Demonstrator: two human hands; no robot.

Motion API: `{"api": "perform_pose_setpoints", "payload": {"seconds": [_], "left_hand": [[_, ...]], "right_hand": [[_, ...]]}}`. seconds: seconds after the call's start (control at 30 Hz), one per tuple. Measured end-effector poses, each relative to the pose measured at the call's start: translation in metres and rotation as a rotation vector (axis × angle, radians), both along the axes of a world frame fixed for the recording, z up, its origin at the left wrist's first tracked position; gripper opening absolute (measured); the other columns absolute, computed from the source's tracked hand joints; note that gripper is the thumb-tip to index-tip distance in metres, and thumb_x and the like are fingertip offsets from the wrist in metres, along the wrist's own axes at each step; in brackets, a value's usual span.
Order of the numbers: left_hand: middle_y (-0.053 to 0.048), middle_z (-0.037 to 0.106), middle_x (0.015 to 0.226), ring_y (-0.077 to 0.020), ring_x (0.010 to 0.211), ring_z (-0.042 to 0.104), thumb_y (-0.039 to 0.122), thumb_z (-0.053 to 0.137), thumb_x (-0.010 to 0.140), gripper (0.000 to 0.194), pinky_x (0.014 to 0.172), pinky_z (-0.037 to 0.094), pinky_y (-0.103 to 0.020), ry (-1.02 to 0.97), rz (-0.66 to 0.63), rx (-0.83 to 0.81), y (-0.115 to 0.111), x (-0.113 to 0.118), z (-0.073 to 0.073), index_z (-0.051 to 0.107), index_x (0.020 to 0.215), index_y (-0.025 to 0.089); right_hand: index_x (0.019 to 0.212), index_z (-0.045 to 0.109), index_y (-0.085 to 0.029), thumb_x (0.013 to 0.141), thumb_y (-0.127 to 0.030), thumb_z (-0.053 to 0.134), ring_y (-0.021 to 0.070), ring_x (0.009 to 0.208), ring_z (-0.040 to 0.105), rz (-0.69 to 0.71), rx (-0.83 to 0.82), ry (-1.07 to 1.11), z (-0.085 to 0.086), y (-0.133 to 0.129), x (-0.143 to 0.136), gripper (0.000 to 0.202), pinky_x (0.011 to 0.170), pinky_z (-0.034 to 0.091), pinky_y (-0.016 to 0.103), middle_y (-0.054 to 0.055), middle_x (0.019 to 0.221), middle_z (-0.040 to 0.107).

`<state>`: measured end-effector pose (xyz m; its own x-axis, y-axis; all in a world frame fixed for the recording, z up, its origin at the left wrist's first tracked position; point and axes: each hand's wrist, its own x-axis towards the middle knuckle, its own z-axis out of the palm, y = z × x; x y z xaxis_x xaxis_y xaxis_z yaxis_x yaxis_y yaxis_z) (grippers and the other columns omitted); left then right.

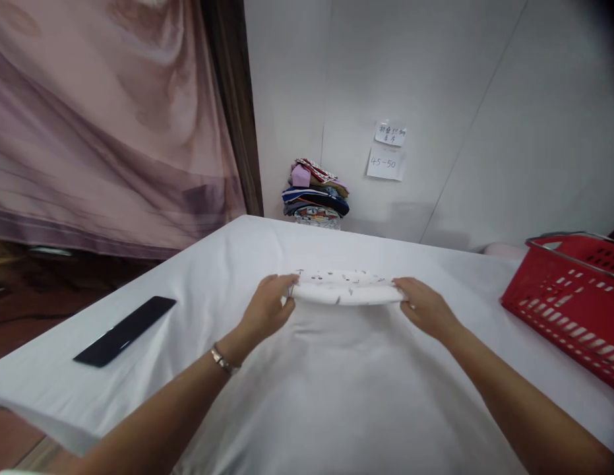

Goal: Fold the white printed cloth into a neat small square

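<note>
A folded white cloth with small dark printed figures (pixel 347 292) is stretched between my two hands, above the middle of the white-covered table (pixel 217 264). My left hand (pixel 270 303) pinches its left end between thumb and fingers; a metal band circles that wrist. At the right end, my right hand (pixel 425 305) is closed on the cloth in the same way. The near edge of the cloth is rolled or folded over and faces me. Its underside is hidden from view.
A flat black object (pixel 126 331) lies on the table's left side. The red plastic basket (pixel 568 310) stands at the right edge. Behind the table, several folded fabrics (pixel 315 191) are piled against the wall below two paper notes (pixel 386 163). A pinkish curtain (pixel 103 119) hangs at left.
</note>
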<state>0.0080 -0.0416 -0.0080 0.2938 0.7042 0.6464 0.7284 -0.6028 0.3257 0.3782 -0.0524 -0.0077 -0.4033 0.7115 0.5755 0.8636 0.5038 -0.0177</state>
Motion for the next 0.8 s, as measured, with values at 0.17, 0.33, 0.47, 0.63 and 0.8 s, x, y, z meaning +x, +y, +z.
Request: {"api": "perform_pose_setpoints", "payload": {"seconds": [0.17, 0.33, 0.47, 0.63, 0.8], "left_hand": [[-0.003, 0.066, 0.091, -0.0170, 0.083, 0.063, 0.023, 0.055, 0.074, 0.039, 0.076, 0.051, -0.033, -0.639, -0.171, -0.317, 0.009, 0.003, 0.088, 0.050, 0.112, 0.019], [-0.002, 0.065, 0.076, -0.0147, 0.062, 0.061, 0.026, 0.063, 0.068, 0.036, 0.058, 0.049, -0.027, -0.921, -0.077, -0.652, 0.039, 0.014, 0.091, 0.055, 0.102, 0.017], [-0.004, 0.067, 0.085, -0.0159, 0.072, 0.063, 0.029, 0.062, 0.071, 0.035, 0.059, 0.048, -0.024, -0.810, 0.186, -0.920, 0.069, 0.021, 0.026, 0.056, 0.103, 0.017], [-0.010, 0.068, 0.095, -0.0221, 0.089, 0.064, 0.036, 0.061, 0.073, 0.029, 0.066, 0.049, -0.027, -0.660, 0.357, -1.038, 0.091, 0.030, -0.034, 0.059, 0.095, 0.016], [-0.015, 0.059, 0.121, -0.0298, 0.111, 0.056, 0.042, 0.070, 0.066, 0.055, 0.085, 0.045, -0.033, -0.506, 0.394, -0.962, 0.089, 0.029, -0.048, 0.055, 0.113, 0.017]], "right_hand": [[0.127, 0.050, -0.028, 0.074, -0.022, 0.058, 0.0219, 0.089, 0.062, 0.023, -0.091, 0.432, 0.084, 0.000, 0.012, 0.053, 0.076, 0.053, 0.036, 0.004, 0.105, 0.063], [0.133, 0.045, -0.030, 0.067, -0.025, 0.066, 0.0186, 0.080, 0.063, 0.063, -0.511, 0.826, 0.090, 0.030, 0.019, 0.069, 0.063, 0.052, 0.030, 0.005, 0.111, 0.060], [0.132, 0.047, -0.023, 0.063, -0.024, 0.068, 0.0191, 0.081, 0.064, -0.024, -0.851, 0.997, 0.028, 0.064, 0.010, 0.072, 0.065, 0.052, 0.029, 0.009, 0.113, 0.060], [0.134, 0.045, -0.014, 0.069, -0.028, 0.064, 0.0267, 0.099, 0.061, -0.355, -0.951, 1.006, -0.039, 0.092, -0.013, 0.069, 0.081, 0.049, 0.036, 0.017, 0.123, 0.057], [0.136, 0.043, -0.019, 0.071, -0.049, 0.065, 0.0317, 0.121, 0.048, -0.398, -0.911, 0.932, -0.061, 0.089, -0.016, 0.075, 0.096, 0.041, 0.040, 0.017, 0.140, 0.042]]}}
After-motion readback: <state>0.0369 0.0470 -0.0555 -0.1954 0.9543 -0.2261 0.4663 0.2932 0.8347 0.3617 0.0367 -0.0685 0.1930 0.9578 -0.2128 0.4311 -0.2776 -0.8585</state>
